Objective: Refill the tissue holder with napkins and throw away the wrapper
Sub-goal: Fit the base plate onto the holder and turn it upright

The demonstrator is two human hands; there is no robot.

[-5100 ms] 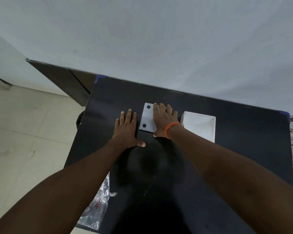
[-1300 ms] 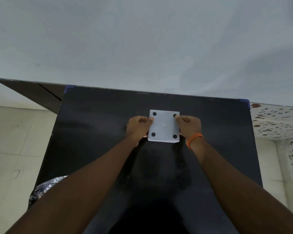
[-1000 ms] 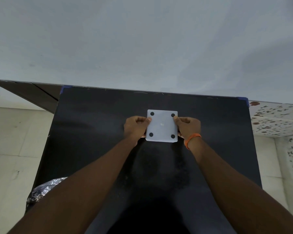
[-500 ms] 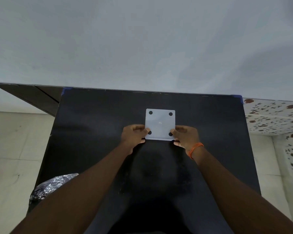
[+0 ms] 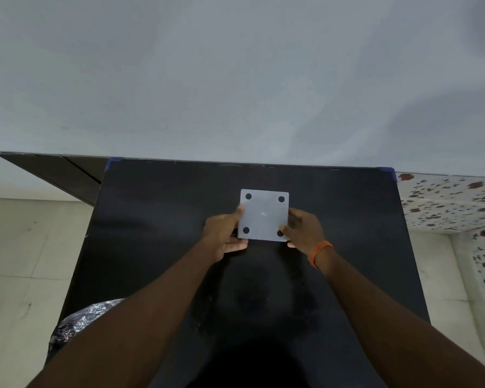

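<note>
Black table [image 5: 157, 219]; both hands grip white tissue holder [image 5: 263, 215].

You grip the white tissue holder [image 5: 264, 215], four black dots up, with both hands over the black counter [image 5: 157, 219].

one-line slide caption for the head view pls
Both hands, left hand and right hand, grip a white square holder, four black dots up, over a black table.
</note>
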